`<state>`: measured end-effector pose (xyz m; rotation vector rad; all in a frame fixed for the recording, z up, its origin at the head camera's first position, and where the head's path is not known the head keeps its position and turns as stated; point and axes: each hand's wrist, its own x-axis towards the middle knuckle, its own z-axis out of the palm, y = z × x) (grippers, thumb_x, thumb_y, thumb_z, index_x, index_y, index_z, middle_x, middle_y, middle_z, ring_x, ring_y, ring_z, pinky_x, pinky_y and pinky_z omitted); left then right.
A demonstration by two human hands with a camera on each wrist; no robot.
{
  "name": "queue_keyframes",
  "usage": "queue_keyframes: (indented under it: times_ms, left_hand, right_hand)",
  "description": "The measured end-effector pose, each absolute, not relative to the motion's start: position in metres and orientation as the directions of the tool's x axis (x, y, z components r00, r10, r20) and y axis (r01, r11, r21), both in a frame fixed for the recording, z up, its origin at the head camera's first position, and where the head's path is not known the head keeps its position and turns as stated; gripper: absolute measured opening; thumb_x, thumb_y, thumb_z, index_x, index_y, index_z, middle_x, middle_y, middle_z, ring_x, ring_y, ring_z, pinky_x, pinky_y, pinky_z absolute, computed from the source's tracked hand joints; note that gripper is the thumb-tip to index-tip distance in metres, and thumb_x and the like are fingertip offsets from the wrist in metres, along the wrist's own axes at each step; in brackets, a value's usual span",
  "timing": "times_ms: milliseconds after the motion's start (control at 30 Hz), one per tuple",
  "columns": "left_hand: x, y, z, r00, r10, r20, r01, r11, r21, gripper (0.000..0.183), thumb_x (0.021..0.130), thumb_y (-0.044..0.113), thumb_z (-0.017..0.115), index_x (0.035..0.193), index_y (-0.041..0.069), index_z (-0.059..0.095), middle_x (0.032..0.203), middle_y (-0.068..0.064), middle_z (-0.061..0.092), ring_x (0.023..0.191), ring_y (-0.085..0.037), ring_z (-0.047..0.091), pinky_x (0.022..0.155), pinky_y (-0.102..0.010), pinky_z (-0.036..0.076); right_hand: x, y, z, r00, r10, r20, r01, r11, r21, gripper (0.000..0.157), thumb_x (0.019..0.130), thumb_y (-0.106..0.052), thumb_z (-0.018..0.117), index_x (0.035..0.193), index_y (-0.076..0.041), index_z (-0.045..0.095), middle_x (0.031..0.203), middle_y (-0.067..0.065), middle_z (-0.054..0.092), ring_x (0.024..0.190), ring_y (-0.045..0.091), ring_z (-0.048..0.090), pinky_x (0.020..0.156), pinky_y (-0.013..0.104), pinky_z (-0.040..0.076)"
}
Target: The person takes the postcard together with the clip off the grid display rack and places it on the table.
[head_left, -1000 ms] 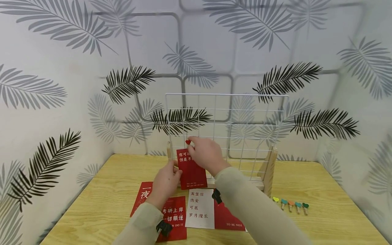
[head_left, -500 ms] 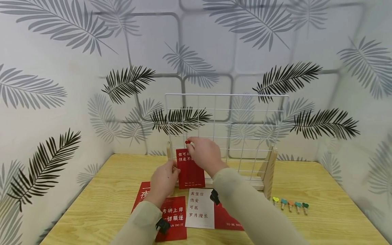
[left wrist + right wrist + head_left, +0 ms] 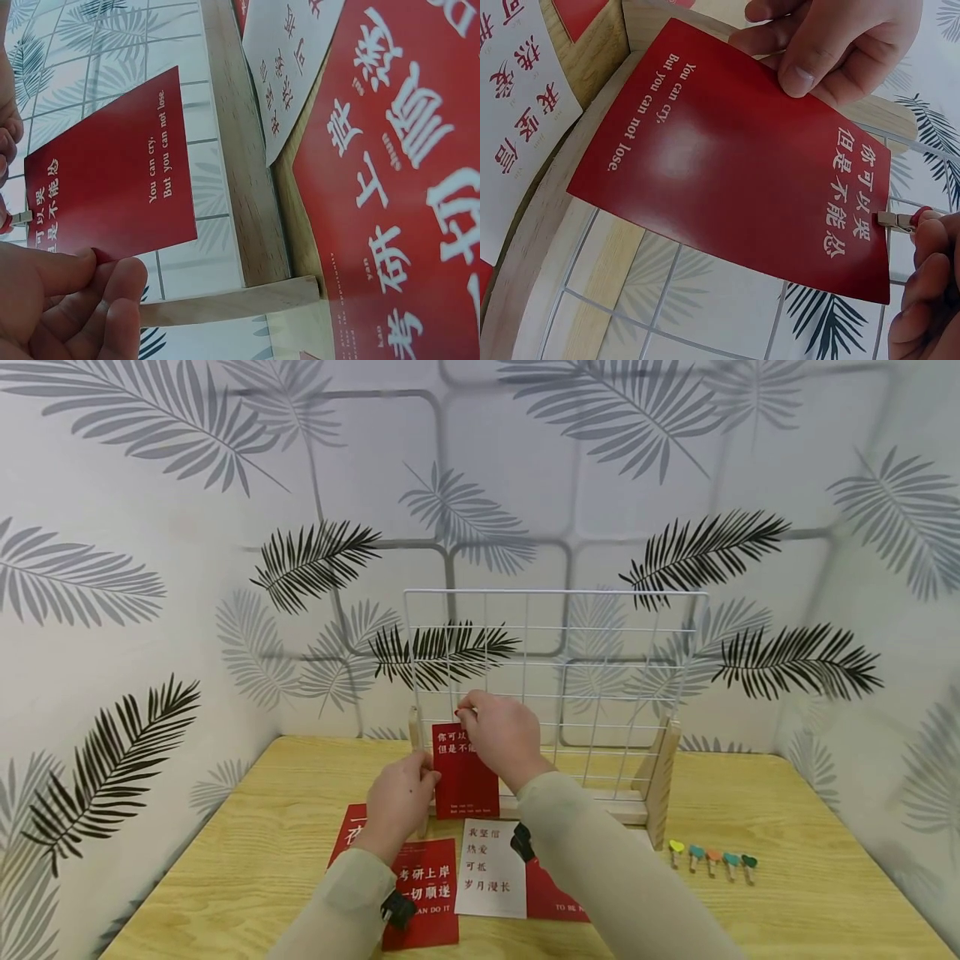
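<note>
A red card (image 3: pixel 465 781) with white lettering stands upright in front of the lower left of the white wire grid (image 3: pixel 592 727). My left hand (image 3: pixel 401 797) pinches the card's left edge between thumb and fingers, as the left wrist view also shows. At the card's top edge, my right hand (image 3: pixel 506 735) pinches a small wooden clothespin (image 3: pixel 895 220) with a red end. In the right wrist view the clothespin's tip overlaps the card's edge, right by the lettering. The right hand covers the card's upper right corner in the head view.
The grid stands in a wooden base (image 3: pixel 658 785). In front lie red cards (image 3: pixel 427 902) and a white card (image 3: pixel 491 868) on the wood-grain table (image 3: pixel 247 860). Several clothespins with coloured hearts (image 3: pixel 713 857) lie in a row at the right. Leaf-patterned wall covering is behind.
The card has shifted slightly left and up and sits straighter. Both hands have moved a little with it. Less of the red end shows past the right fingers.
</note>
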<state>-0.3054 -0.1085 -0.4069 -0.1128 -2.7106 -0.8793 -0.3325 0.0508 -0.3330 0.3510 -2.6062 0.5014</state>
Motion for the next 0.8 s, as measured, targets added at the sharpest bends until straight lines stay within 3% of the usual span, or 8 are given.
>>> queue_keyframes:
  times_ms: [567,800]
  left_hand:
    - [-0.304,-0.119,-0.402,-0.97,0.032,0.241,0.194,0.699,0.688,0.009,0.101,0.017,0.063,0.092,0.014,0.064,0.079,0.001,0.062,0.07,-0.018,0.056,0.06,-0.032,0.048]
    - [-0.301,-0.127,-0.398,-0.966,0.058,0.251,0.217,0.711,0.669,0.011,0.102,0.018,0.062,0.092,0.014,0.063,0.08,0.001,0.061,0.07,-0.018,0.055,0.06,-0.032,0.047]
  right_hand:
    - [-0.332,0.056,-0.335,-0.844,-0.172,0.507,-0.36,0.883,-0.3,0.008,0.102,-0.03,0.063,0.102,-0.025,0.069,0.077,-0.008,0.07,0.06,0.009,0.055,0.054,0.029,0.046]
    - [-0.33,0.062,-0.333,-0.834,-0.174,0.523,-0.389,0.858,-0.336,0.007,0.101,-0.03,0.064,0.103,-0.025,0.069,0.072,-0.009,0.066,0.059,0.01,0.054,0.054,0.031,0.044]
